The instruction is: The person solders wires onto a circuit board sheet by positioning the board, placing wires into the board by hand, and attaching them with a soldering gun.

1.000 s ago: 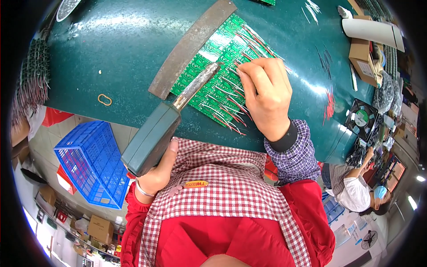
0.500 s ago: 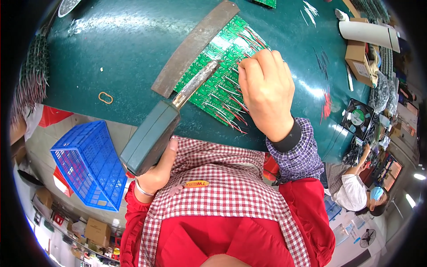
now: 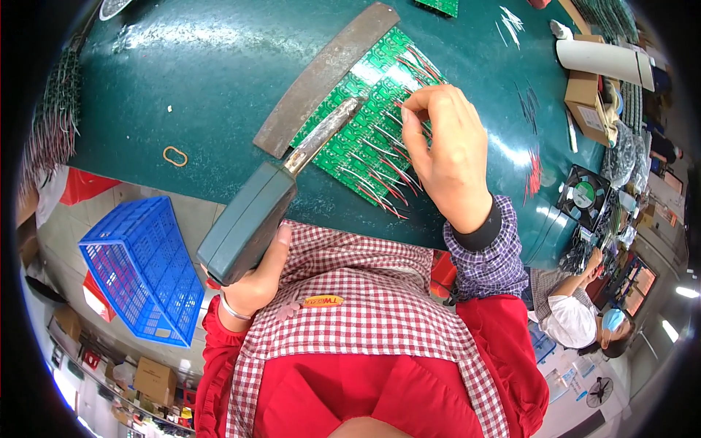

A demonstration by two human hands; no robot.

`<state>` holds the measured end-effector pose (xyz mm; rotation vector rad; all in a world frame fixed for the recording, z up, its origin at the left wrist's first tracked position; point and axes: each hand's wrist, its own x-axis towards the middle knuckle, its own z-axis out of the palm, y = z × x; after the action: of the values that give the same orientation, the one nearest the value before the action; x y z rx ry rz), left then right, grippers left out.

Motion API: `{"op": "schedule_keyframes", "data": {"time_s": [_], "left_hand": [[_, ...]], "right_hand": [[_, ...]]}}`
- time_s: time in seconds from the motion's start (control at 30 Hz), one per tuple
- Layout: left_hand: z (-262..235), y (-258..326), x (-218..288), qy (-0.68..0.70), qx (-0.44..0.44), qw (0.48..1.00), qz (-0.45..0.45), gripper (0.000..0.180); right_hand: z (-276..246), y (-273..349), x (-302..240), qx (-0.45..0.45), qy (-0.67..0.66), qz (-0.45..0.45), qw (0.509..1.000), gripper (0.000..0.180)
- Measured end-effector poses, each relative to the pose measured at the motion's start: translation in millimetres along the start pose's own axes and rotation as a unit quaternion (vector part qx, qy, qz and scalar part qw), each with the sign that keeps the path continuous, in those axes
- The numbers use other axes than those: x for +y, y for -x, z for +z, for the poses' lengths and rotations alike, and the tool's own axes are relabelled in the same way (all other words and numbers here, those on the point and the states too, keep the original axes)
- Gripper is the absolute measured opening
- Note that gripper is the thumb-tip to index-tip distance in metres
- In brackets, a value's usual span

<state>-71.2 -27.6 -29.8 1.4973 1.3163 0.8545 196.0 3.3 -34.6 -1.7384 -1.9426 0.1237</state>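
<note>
My left hand [image 3: 259, 283] is wrapped round the dark green handle of a soldering gun [image 3: 248, 219]. The gun's worn metal barrel reaches over a green circuit board panel [image 3: 343, 150], with its tip near the middle. My right hand [image 3: 454, 157] is above the panel's right side, thumb and forefinger pinched together at a thin wire [image 3: 399, 104], partly hidden by the fingers. Rows of red, black and white wires [image 3: 380, 171] stick out from the panel toward its right and near sides. A curved-looking flat metal bar [image 3: 325, 80] lies along the panel's left edge.
Loose white wires [image 3: 512, 23], black wires [image 3: 527, 106] and red wires [image 3: 534, 174] lie on the green table to the right. Beyond them are a cardboard box [image 3: 586, 109] and a fan [image 3: 584, 191]. A blue crate [image 3: 146, 270] stands left below the table edge. A co-worker sits at right.
My right hand has shifted slightly right and turned, so its thumb and forefinger show more. The soldering gun stays almost in place over the panel.
</note>
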Motion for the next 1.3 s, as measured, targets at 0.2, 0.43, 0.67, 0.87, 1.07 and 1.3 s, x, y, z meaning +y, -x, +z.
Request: {"op": "schedule_keyframes", "data": {"time_s": [0.2,0.43,0.67,0.87,1.07,1.3], "left_hand": [[2,2,2,0.018,-0.003,1.0,-0.021,0.019],[3,-1,6,0.008,-0.024,1.0,-0.017,0.018],[2,0,5,-0.004,-0.025,1.0,-0.006,0.018],[1,-1,2,-0.039,-0.033,0.998,0.026,0.018],[0,-2,-3,-0.055,-0.051,0.996,0.04,0.02],[1,-4,-1,-0.049,-0.046,0.997,0.03,0.022]], "right_hand": [[2,7,-3,0.006,-0.044,0.022,0.999,0.017],[14,15,-5,0.034,-0.068,0.022,0.997,0.021],[16,15,-9,0.033,-0.044,0.034,0.998,0.021],[17,15,-9,0.024,-0.032,0.031,0.999,0.022],[18,15,-9,0.027,-0.028,0.028,0.999,0.022],[19,14,-10,0.031,-0.027,0.024,0.999,0.022]]}}
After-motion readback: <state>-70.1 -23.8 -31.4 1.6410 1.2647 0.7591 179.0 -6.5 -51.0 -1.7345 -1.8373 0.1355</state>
